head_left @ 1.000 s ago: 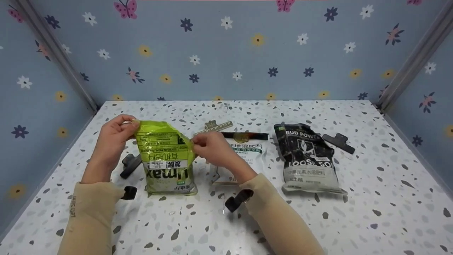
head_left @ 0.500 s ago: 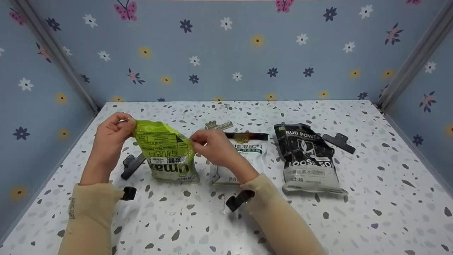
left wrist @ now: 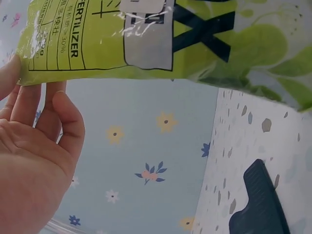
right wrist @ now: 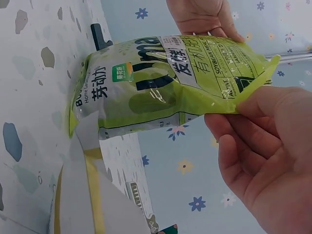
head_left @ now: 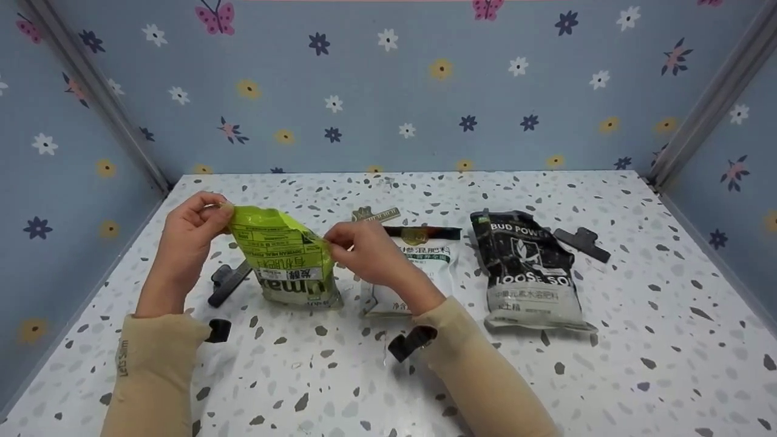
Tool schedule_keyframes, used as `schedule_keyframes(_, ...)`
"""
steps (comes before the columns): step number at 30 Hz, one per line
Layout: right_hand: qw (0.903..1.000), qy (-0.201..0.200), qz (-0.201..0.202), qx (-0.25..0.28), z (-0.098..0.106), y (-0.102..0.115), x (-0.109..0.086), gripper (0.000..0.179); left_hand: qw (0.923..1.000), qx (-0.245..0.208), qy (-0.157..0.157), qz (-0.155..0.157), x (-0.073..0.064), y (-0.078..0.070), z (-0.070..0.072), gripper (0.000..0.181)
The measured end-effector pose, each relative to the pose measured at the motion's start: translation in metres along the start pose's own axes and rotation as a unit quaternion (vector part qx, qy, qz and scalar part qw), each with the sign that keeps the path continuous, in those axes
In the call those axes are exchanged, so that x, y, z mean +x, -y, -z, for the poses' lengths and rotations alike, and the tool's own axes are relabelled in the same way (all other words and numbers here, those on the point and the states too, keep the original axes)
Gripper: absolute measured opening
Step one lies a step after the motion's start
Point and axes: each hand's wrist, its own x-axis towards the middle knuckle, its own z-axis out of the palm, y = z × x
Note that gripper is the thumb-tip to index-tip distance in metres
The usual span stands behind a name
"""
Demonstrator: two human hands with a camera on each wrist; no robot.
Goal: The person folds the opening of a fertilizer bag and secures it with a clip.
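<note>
A green fertilizer bag [head_left: 290,258] stands on the speckled table at left of centre, its top tipped toward the left. My left hand [head_left: 189,240] pinches its upper left corner between thumb and fingers. The upper right corner is pinched by my right hand [head_left: 370,252], as the right wrist view also shows. Just left of the bag lies a black clip [head_left: 227,284], partly hidden behind it. A white fertilizer bag [head_left: 419,285] lies under my right forearm, partly covered by the hand.
Farther right lies a black-and-grey bag [head_left: 528,273], with another black clip [head_left: 583,243] beside its upper edge. A gold-coloured clip [head_left: 376,215] lies behind the white bag. Flowered blue panels [head_left: 388,91] enclose the table at the back and sides.
The green bag's bottom has shifted back and slightly right, so the bag leans more. Both hands have kept hold of its top corners and moved only a little.
</note>
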Motion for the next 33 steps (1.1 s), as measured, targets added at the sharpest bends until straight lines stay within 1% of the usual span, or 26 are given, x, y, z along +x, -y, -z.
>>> schedule_keyframes(3,1.0,0.002,-0.003,0.006,0.0,0.0,0.0,0.018,0.9994,0.034,-0.002,-0.004,0.0,-0.004,-0.002,0.015)
schedule_keyframes(5,1.0,0.005,-0.006,0.005,0.0,-0.001,0.0,0.018,0.9977,0.066,-0.009,-0.01,-0.001,-0.006,-0.006,0.018)
schedule_keyframes(7,0.9999,0.007,-0.009,0.003,0.001,-0.001,-0.001,0.018,0.9917,0.124,-0.022,-0.025,-0.002,-0.009,-0.011,0.022)
schedule_keyframes(8,0.9999,0.008,-0.01,0.002,0.002,-0.001,-0.002,0.019,0.9863,0.158,-0.032,-0.035,-0.002,-0.01,-0.014,0.025)
schedule_keyframes(9,0.9999,0.008,-0.012,0.002,0.003,-0.001,-0.002,0.019,0.979,0.195,-0.042,-0.044,-0.002,-0.011,-0.018,0.028)
schedule_keyframes(11,0.9998,0.012,-0.015,0.003,0.004,0.0,-0.003,0.019,0.961,0.261,-0.061,-0.067,-0.001,-0.013,-0.024,0.031)
schedule_keyframes(12,0.9998,0.014,-0.016,0.005,0.005,0.0,-0.004,0.02,0.9511,0.29,-0.069,-0.08,-0.001,-0.014,-0.027,0.031)
schedule_keyframes(14,0.9996,0.02,-0.018,0.01,0.006,0.0,-0.003,0.02,0.9353,0.329,-0.075,-0.106,0.0,-0.016,-0.032,0.03)
schedule_keyframes(16,0.9994,0.025,-0.017,0.014,0.006,0.001,-0.003,0.02,0.9234,0.353,-0.071,-0.132,0.0,-0.02,-0.036,0.029)
schedule_keyframes(18,0.9993,0.03,-0.015,0.016,0.005,0.0,-0.001,0.021,0.9123,0.376,-0.069,-0.146,-0.001,-0.024,-0.041,0.03)
schedule_keyframes(21,0.9994,0.029,-0.015,0.013,0.005,-0.001,0.0,0.021,0.8964,0.408,-0.067,-0.159,0.0,-0.028,-0.052,0.036)
schedule_keyframes(24,0.9996,0.021,-0.018,0.009,0.005,-0.003,0.0,0.022,0.8832,0.435,-0.065,-0.163,0.003,-0.031,-0.064,0.042)
schedule_keyframes(27,0.9998,0.009,-0.018,0.008,0.004,-0.004,0.0,0.021,0.8738,0.456,-0.047,-0.163,0.007,-0.035,-0.074,0.043)
schedule_keyframes(30,0.9998,0.003,-0.017,0.007,0.004,-0.004,0.001,0.02,0.8668,0.473,-0.022,-0.157,0.01,-0.039,-0.08,0.039)
schedule_keyframes(32,0.9998,0.001,-0.019,0.008,0.004,-0.003,0.001,0.02,0.8634,0.48,-0.007,-0.155,0.011,-0.041,-0.082,0.033)
schedule_keyframes(33,0.9997,0.001,-0.021,0.008,0.004,-0.003,0.001,0.02,0.8629,0.482,0.0,-0.152,0.012,-0.042,-0.082,0.029)
